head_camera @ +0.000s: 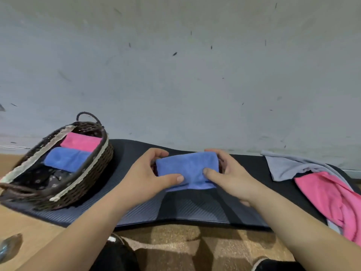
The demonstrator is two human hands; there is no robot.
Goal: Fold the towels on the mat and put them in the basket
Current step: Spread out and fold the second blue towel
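A folded blue towel point(188, 169) is held just above the dark mat point(175, 210). My left hand point(150, 173) grips its left end, thumb on top and fingers curled behind. Its right end is gripped the same way by my right hand point(228, 173). At the left a dark wicker basket point(86, 184) stands on the mat's end, with a folded pink towel point(81, 142) and a folded blue towel point(67, 158) side by side inside. Unfolded on the mat's right end lie a grey towel point(287, 166) and a pink towel point(332, 198).
A pale wall point(175, 75) rises directly behind the mat. The mat lies on a wooden floor point(29, 231). My dark-clothed legs point(117, 257) show at the bottom edge. A shiny object point(7, 249) sits at the lower left corner.
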